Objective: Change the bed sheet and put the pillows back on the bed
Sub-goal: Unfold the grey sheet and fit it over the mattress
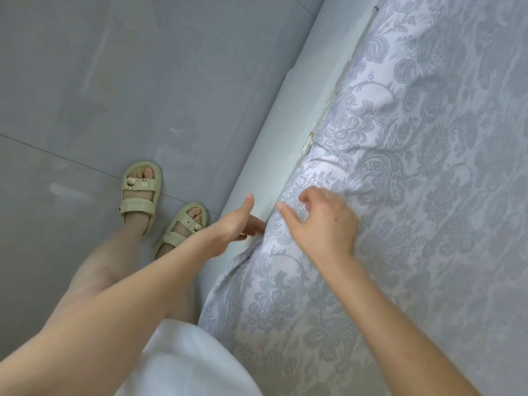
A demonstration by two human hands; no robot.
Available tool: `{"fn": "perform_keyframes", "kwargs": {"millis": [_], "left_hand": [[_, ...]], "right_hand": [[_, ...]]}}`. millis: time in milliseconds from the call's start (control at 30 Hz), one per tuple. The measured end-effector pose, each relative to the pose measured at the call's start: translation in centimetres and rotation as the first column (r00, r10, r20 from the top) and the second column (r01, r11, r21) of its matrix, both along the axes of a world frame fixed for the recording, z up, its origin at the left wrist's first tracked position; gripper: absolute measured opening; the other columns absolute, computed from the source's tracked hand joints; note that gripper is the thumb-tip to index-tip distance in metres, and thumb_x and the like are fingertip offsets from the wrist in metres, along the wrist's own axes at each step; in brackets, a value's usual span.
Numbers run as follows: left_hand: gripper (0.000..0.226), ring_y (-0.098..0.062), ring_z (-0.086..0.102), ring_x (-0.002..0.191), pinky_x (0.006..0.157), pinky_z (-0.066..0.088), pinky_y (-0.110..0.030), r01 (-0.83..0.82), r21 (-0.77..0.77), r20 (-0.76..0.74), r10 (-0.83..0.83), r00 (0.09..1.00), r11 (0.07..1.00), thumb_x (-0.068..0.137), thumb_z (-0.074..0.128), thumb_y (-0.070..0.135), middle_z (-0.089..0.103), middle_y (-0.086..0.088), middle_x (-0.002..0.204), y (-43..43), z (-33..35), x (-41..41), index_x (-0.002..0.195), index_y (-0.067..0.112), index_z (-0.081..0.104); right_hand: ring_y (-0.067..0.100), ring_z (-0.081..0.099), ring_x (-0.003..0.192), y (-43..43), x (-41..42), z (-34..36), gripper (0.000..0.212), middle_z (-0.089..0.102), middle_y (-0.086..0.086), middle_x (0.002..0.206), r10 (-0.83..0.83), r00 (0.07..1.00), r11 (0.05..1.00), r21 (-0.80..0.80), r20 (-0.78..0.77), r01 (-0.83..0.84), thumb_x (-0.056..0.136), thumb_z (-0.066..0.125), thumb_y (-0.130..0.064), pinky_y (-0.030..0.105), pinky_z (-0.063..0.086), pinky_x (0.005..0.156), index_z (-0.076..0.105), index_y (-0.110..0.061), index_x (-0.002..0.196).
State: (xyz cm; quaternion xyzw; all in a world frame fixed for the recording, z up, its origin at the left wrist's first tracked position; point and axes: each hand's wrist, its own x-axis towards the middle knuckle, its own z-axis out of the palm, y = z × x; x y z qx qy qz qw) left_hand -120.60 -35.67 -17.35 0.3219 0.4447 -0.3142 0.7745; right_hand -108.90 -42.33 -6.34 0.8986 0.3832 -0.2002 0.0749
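A white garment (183, 364) fills the bottom edge, and both bare forearms reach out over it toward the side of the bed. The step in hand looks like tucking the patterned sheet (400, 195) down between the mattress and the pale bed rail (285, 144). The sheet already lies spread over the mattress to the right of both grips. The left grip (243, 221) is spread: thumb raised, fingers straight and pushed into the gap just under a bulge of sheet, their tips hidden by the cloth. The right grip (325, 221), just beside it on the mattress side, rests on that bulge with fingers bent and thumb stretched toward the left grip. Blur leaves it unclear whether it pinches the cloth or only presses it. Beyond the grips the sheet edge lies wrinkled along the rail, so the next move probably calls for working both along the rail, pressing the loose edge down. No pillows are in view. Left of the left grip, sandalled feet (141, 190) stand on the grey floor (85, 81)
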Motion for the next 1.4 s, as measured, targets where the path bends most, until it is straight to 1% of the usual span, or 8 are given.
{"fn": "perform_keyframes", "kwargs": {"millis": [167, 267, 467, 633, 800, 933, 1167, 1400], "left_hand": [[0.060, -0.017, 0.061, 0.103, 0.094, 0.046, -0.028, -0.152, 0.002, 0.055, 0.151, 0.987, 0.988, 0.101, 0.019, 0.050, 0.066, -0.003, 0.113, 1.4, 1.8, 0.1, 0.105, 0.013, 0.066], [0.055, -0.010, 0.060, 0.101, 0.091, 0.044, -0.025, -0.099, -0.058, 0.104, 0.105, 0.989, 0.993, 0.101, 0.018, 0.051, 0.065, 0.002, 0.113, 0.7, 2.6, 0.1, 0.109, 0.020, 0.063], [0.054, -0.014, 0.046, 0.126, 0.109, 0.033, -0.032, -0.041, -0.133, 0.123, 0.058, 0.991, 0.990, 0.099, 0.020, 0.054, 0.048, 0.008, 0.134, -1.2, 2.8, -1.4, 0.140, 0.026, 0.041], [0.035, -0.002, 0.054, 0.102, 0.095, 0.036, -0.025, -0.069, -0.067, 0.085, 0.074, 0.994, 0.995, 0.102, 0.023, 0.045, 0.057, 0.015, 0.110, -2.2, 3.3, -2.8, 0.111, 0.033, 0.054], [0.050, -0.010, 0.057, 0.111, 0.105, 0.038, -0.030, -0.014, 0.014, 0.062, 0.013, 0.998, 1.000, 0.102, 0.022, 0.045, 0.064, 0.005, 0.120, -2.7, 3.2, -4.5, 0.114, 0.018, 0.063], [0.055, -0.008, 0.050, 0.117, 0.104, 0.035, -0.027, 0.028, 0.037, 0.032, -0.029, 0.999, 0.999, 0.101, 0.021, 0.047, 0.055, 0.006, 0.127, -3.9, 3.1, -6.0, 0.131, 0.014, 0.054], [0.043, -0.009, 0.057, 0.095, 0.089, 0.042, -0.021, -0.027, 0.187, -0.014, 0.030, 0.999, 0.982, 0.101, 0.034, 0.038, 0.064, 0.002, 0.111, -4.8, 2.5, -9.2, 0.112, 0.012, 0.067], [0.032, -0.009, 0.055, 0.092, 0.090, 0.043, -0.024, -0.072, 0.175, 0.002, 0.072, 0.997, 0.982, 0.100, 0.040, 0.033, 0.063, 0.007, 0.100, -4.9, 1.8, -13.7, 0.099, 0.016, 0.067]], "right_hand": [[0.025, 0.059, 0.047, -2.7, -5.9, -1.1, 0.057, 0.059, 0.009, 0.063, -0.094, 0.995, 0.929, -0.361, -0.020, 0.081, 0.045, 0.091, -0.046, 0.025, 0.038, 0.038, 0.058, -0.007, 0.071], [0.026, 0.068, 0.082, -2.1, -6.1, -1.4, 0.028, 0.066, 0.011, 0.094, -0.119, 0.993, 0.893, -0.439, -0.010, 0.102, 0.086, 0.068, -0.030, 0.030, 0.049, 0.061, 0.058, -0.007, 0.098], [0.029, 0.063, 0.104, -2.9, -7.8, -0.6, 0.023, 0.064, 0.012, 0.111, -0.108, 0.985, 0.907, -0.418, -0.138, 0.041, 0.093, 0.038, 0.002, 0.032, 0.048, 0.076, 0.052, -0.005, 0.110], [0.028, 0.062, 0.100, -3.5, -8.9, -2.1, 0.021, 0.064, 0.011, 0.109, -0.250, 0.960, 0.923, -0.332, -0.127, 0.196, 0.097, 0.035, -0.006, 0.034, 0.046, 0.070, 0.053, -0.006, 0.109], [0.023, 0.057, 0.047, -5.8, -11.3, -1.2, 0.042, 0.057, 0.003, 0.055, -0.210, 0.977, 0.977, -0.056, -0.042, 0.208, 0.086, 0.055, -0.045, 0.023, 0.024, 0.044, 0.055, -0.011, 0.061], [0.020, 0.056, 0.043, -8.3, -13.5, -0.4, 0.045, 0.056, 0.003, 0.057, -0.110, 0.993, 0.980, -0.169, -0.035, 0.103, 0.053, 0.088, -0.044, 0.024, 0.035, 0.035, 0.059, -0.011, 0.064], [0.017, 0.053, 0.035, -7.8, -15.5, -2.6, 0.042, 0.055, 0.004, 0.046, -0.097, 0.995, 0.949, -0.302, -0.007, 0.090, 0.028, 0.091, -0.005, 0.019, 0.032, 0.031, 0.059, -0.010, 0.054], [0.029, 0.062, 0.051, -7.8, -18.2, -1.7, 0.030, 0.061, 0.015, 0.063, -0.165, 0.984, 0.900, -0.419, -0.071, 0.121, 0.047, 0.073, 0.013, 0.025, 0.042, 0.041, 0.059, 0.000, 0.070]]}}
